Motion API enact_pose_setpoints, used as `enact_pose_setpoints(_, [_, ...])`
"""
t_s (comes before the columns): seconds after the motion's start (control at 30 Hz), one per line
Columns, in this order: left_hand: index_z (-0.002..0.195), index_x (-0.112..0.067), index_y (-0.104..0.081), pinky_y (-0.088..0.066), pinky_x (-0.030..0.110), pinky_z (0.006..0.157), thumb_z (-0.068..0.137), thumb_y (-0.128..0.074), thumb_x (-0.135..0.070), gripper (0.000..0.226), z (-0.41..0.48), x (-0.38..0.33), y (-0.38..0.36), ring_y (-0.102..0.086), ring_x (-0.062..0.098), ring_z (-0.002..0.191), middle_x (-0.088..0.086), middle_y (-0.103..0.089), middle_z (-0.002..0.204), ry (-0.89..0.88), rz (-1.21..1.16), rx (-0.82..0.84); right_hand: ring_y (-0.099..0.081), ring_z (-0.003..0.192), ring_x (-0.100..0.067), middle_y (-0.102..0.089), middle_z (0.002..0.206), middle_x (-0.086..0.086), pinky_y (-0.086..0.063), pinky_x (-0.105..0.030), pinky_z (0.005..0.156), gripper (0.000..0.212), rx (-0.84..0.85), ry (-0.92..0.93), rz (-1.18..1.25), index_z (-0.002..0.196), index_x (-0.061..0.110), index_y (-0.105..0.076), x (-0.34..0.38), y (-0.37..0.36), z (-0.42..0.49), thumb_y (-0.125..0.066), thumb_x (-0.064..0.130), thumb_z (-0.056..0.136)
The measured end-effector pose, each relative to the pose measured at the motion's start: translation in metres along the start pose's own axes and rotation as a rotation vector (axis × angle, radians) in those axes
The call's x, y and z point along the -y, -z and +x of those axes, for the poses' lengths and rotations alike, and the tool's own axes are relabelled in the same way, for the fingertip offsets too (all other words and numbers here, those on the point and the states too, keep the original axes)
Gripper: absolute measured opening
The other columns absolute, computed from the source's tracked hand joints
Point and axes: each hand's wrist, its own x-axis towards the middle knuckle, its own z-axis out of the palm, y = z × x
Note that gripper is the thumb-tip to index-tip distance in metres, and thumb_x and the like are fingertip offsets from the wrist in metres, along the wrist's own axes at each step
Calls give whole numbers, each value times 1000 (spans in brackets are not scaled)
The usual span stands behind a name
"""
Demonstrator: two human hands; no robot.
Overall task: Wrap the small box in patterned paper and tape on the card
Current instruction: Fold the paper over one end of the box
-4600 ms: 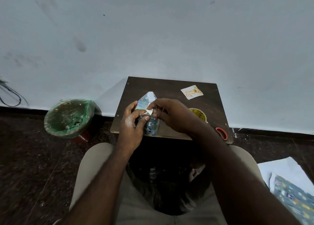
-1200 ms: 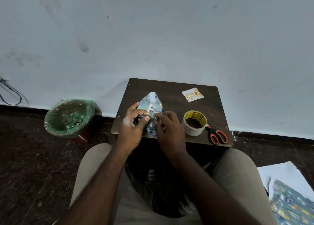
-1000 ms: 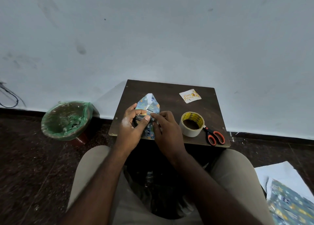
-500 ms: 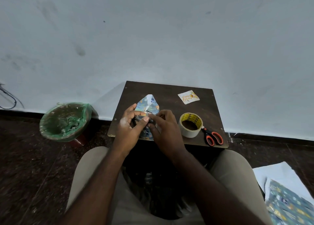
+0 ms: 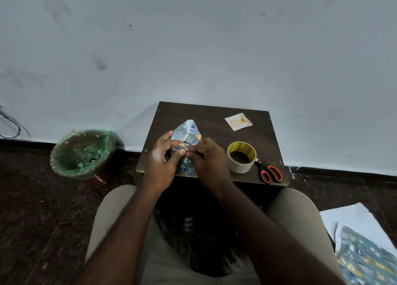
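A small box wrapped in blue patterned paper (image 5: 188, 132) stands at the near left of a small dark wooden table (image 5: 210, 117). The paper's far flap rises to a point. My left hand (image 5: 162, 161) grips the box from the left, thumb pressed on its top. My right hand (image 5: 207, 159) pinches the paper at the top, fingertips meeting the left thumb. The box itself is hidden under the paper and my hands. A small white birthday card (image 5: 238, 121) lies flat at the far right of the table.
A tape roll (image 5: 242, 157) stands right of my right hand, with orange-handled scissors (image 5: 269, 171) beside it near the table's front right corner. A green-lined bin (image 5: 82, 154) sits on the floor to the left. More patterned paper (image 5: 363, 261) lies on the floor at right.
My right hand came down from over the tape roll to the box top, uncovering the roll and scissors. Both hands have stayed on the box with only small finger shifts in the last second.
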Motion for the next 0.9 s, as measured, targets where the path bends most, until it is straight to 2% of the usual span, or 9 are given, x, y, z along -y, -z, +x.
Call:
enact_pose_setpoints(0.1, [97,-24,-66,-42,16,102,90,-68,-3,22,0,1,-1,-50,13,130,0,-51,142,-2,5,-58,-57,90,-11,-61,101,-2,-46,-26,77,25,115,-41,3,112,10,-74,5,4,2,-73,18,89])
enact_pose_setpoints(0.17, [95,-24,-68,-44,26,106,89,-69,-4,21,0,0,-1,-51,13,130,1,-53,142,26,-20,-76,-59,92,-14,-60,106,-4,-50,-29,81,36,169,-79,-22,118,10,-71,7,6,3,-77,24,85])
enact_pose_setpoints(0.23, [93,-18,-72,-47,18,99,88,-71,-4,15,-1,-3,-1,-55,10,127,3,-55,142,67,-54,-83,-60,88,-14,-61,103,-3,-51,-30,78,33,129,-76,-42,112,11,-72,8,5,3,-79,24,83])
enact_pose_setpoints(0.3, [94,-13,-75,-46,10,92,88,-72,-6,9,-1,-6,-2,-57,9,124,6,-57,141,85,-67,-89,-60,81,-13,-64,96,-2,-51,-30,74,21,49,-70,-40,102,10,-74,7,3,3,-78,20,83])
enact_pose_setpoints(0.47, [96,-11,-75,-44,7,93,90,-70,-9,8,-1,-8,0,-56,6,124,7,-56,142,88,-83,-78,-62,69,-8,-68,77,7,-56,-36,70,13,-26,-81,32,92,14,-74,7,0,2,-79,13,80])
enact_pose_setpoints(0.57, [91,-18,-72,-43,6,92,91,-69,-7,11,-2,-10,0,-54,4,126,7,-56,141,76,-91,-66,-63,69,-7,-68,75,8,-57,-39,69,11,-32,-89,80,89,16,-71,5,-3,1,-79,12,81])
enact_pose_setpoints(0.7, [85,-22,-67,-40,5,92,91,-67,-5,18,-3,-11,0,-52,-15,117,9,-56,141,55,-73,-38,-61,73,-10,-68,82,3,-54,-39,68,4,-51,-63,52,86,14,-73,2,-4,-1,-76,16,83])
enact_pose_setpoints(0.83, [84,-22,-68,-42,11,99,90,-68,-5,18,-2,-13,1,-52,8,130,6,-56,138,63,-128,-30,-59,79,-11,-66,88,-1,-45,-23,63,7,-36,-2,17,89,11,-76,1,-5,-1,-71,16,89])
enact_pose_setpoints(0.9, [84,-22,-68,-43,18,103,90,-68,-5,18,-3,-15,1,-52,12,132,6,-56,138,73,-151,-30,-57,79,-9,-63,88,2,-41,-17,62,8,-33,9,14,90,11,-76,0,-7,-1,-68,15,91])
